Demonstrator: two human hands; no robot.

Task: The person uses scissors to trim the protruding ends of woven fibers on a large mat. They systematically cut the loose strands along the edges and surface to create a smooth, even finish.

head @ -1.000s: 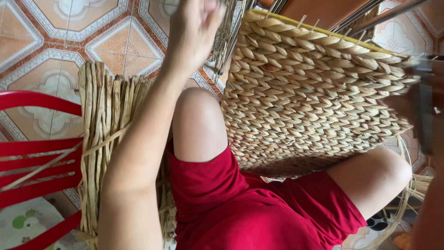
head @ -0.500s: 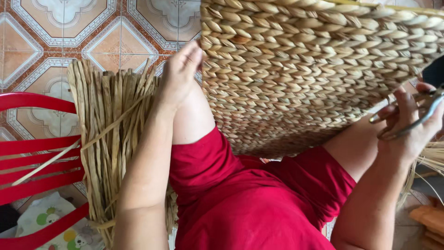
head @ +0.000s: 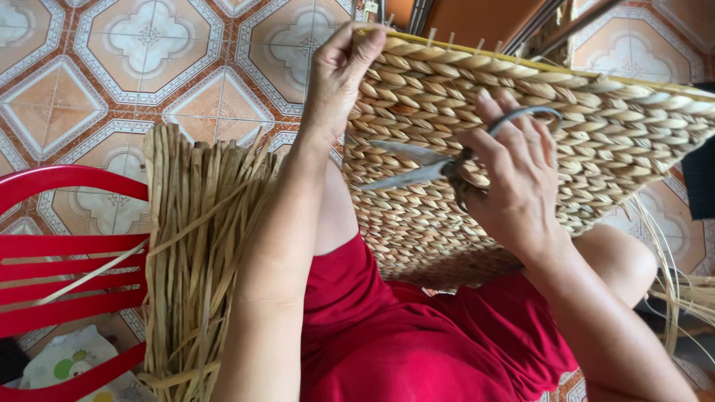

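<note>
Patterned orange and white floor tiles (head: pixel 149 67) fill the background of the head view. On the person's lap, over red shorts (head: pixel 417 335), rests a large tan woven straw basket (head: pixel 596 141). The left hand (head: pixel 339 78) pinches the basket's upper rim, fingers clenched on it. The right hand (head: pixel 514 179) grasps grey metal scissors (head: pixel 439 164), blades parted and lying against the weave. A bundle of dried straw strands (head: pixel 197 253) stands beside a red plastic chair (head: pixel 67 260).

light: bright, even daylight | shadows: soft | focus: sharp | blur: none | glare: none
</note>
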